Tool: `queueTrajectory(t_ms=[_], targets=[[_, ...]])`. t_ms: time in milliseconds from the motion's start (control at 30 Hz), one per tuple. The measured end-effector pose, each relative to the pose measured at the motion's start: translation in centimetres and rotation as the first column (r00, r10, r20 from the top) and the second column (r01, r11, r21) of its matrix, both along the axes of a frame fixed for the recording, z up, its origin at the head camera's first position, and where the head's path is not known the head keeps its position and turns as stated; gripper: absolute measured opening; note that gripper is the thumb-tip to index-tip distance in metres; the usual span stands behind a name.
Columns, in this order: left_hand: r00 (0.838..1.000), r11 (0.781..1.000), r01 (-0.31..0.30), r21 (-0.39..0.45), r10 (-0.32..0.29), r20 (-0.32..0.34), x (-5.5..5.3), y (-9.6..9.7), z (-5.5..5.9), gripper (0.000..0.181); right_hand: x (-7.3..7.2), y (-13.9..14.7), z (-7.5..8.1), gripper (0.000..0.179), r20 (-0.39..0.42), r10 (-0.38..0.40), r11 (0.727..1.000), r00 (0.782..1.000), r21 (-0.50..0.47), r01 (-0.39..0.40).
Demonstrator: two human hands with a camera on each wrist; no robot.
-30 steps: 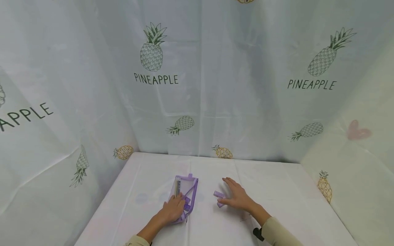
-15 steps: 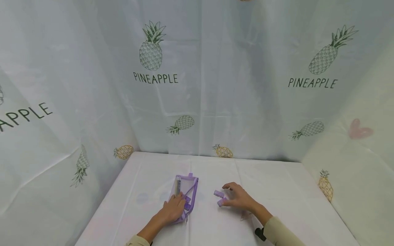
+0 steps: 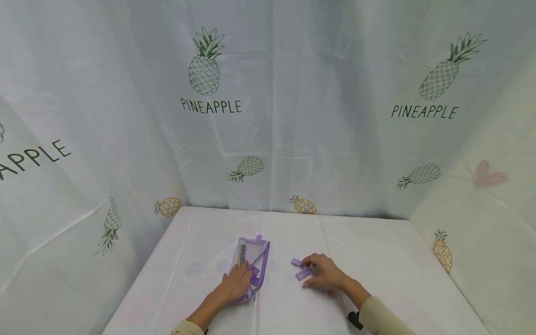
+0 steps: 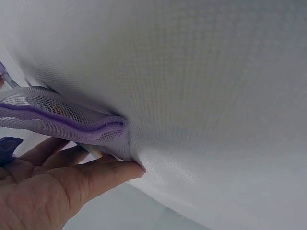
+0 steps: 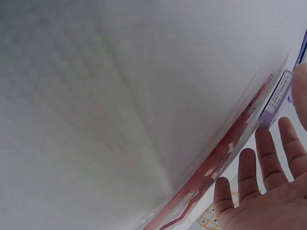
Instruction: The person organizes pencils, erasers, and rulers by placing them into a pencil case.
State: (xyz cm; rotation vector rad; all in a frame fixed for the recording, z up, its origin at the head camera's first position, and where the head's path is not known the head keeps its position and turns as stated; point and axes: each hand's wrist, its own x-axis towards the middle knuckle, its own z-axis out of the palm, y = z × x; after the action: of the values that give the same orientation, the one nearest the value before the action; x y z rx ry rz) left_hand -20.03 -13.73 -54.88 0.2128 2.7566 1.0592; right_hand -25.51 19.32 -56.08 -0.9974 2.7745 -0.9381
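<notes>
A purple-trimmed mesh pencil case [image 3: 264, 263] lies on the white table, slim pencils [image 3: 242, 251] and small purple blocks [image 3: 254, 280] showing in it. My left hand [image 3: 237, 283] rests on its near left part. In the left wrist view, the thumb [image 4: 112, 175] lies along the mesh edge and the other fingers reach past it. My right hand [image 3: 326, 273] is low over the table, thumb and fingers apart, beside a small purple block [image 3: 303, 274] with a printed label in the right wrist view. Another purple block [image 3: 297, 263] lies just behind, near the fingertips.
The table [image 3: 377, 260] is covered in white cloth. Behind and at both sides hang pineapple-print curtains [image 3: 234, 135] that meet its edges.
My right hand has lowered, its fingers drawing in toward the blocks. The nearer purple block has turned slightly and shows more of itself. My left hand stays on the pencil case.
</notes>
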Motion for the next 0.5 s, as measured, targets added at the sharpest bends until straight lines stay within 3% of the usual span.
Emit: queueTrajectory(t_ms=[200, 300, 500], targets=[[1.000, 1.000, -0.001, 0.006, 0.001, 0.009, 0.01, 0.02, 0.12, 0.053, -0.12, -0.42, -0.16, 0.039, -0.011, -0.029, 0.999, 1.000, 0.029, 0.030], [1.000, 1.000, 0.000, 0.004, 0.000, 0.013, 0.00, 0.01, 0.22, 0.053, -0.22, -0.59, -0.32, 0.033, -0.038, -0.008, 1.000, 0.999, 0.015, 0.008], [1.000, 1.000, 0.003, -0.001, -0.003, 0.019, 0.00, -0.04, 0.26, 0.053, -0.29, -0.86, -0.59, 0.024, -0.019, 0.005, 1.000, 1.000, 0.005, -0.004]])
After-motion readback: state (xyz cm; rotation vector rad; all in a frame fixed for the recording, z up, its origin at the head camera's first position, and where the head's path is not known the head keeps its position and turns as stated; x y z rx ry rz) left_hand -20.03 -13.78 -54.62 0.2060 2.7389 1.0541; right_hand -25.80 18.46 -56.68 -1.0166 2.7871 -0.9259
